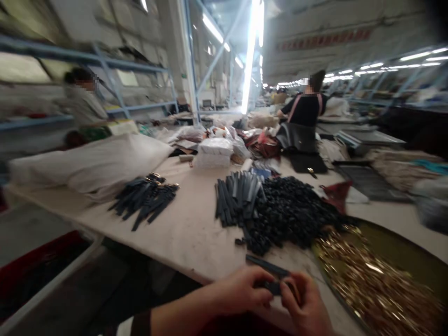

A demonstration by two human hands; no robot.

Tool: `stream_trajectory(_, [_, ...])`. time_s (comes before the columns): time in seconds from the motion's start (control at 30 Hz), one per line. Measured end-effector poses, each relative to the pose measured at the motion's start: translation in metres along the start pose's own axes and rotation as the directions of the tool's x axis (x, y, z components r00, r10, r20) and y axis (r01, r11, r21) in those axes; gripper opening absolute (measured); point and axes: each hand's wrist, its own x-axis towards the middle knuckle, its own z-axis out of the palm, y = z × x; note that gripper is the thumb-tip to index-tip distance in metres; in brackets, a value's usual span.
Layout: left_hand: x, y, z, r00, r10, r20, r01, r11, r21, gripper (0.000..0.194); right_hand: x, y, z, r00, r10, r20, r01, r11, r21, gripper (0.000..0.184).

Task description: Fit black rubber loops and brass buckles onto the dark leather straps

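Low at the front edge of the table, my left hand [243,290] pinches a short black strap piece [273,287]. My right hand [305,303] closes on the other end of it, and a brownish-gold bit shows at its fingers, too blurred to name. Just above the hands a longer black strip [266,265] slants across the table; whether a hand touches it I cannot tell. Beyond lie a stack of flat black strips [238,196] and a heap of small black loops [294,212]. Gold metal hardware [378,280] fills a round tray [402,242] beside my right hand.
Black straps with gold fittings [145,196] lie in a pile on the left of the table [196,205]. A white cloth [94,163] covers the far left. Plastic-wrapped packs [213,151] stand behind. Two people [304,109] are farther off, near blue metal frames.
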Motion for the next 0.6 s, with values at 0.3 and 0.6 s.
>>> stream_trajectory(0.3, [0.016,-0.004,0.001,0.965,-0.032,0.261,0.095,0.968,-0.234,0.037,-0.013,-0.004,0.005,0.978,0.013,0.206,0.015,0.991,-0.134,0.028])
stream_trajectory(0.6, [0.024,-0.015,0.008,0.967,-0.160,0.196,0.221,0.912,-0.345,0.038,-0.017,0.007,0.009,0.974,-0.067,0.214,0.156,0.889,-0.430,0.027])
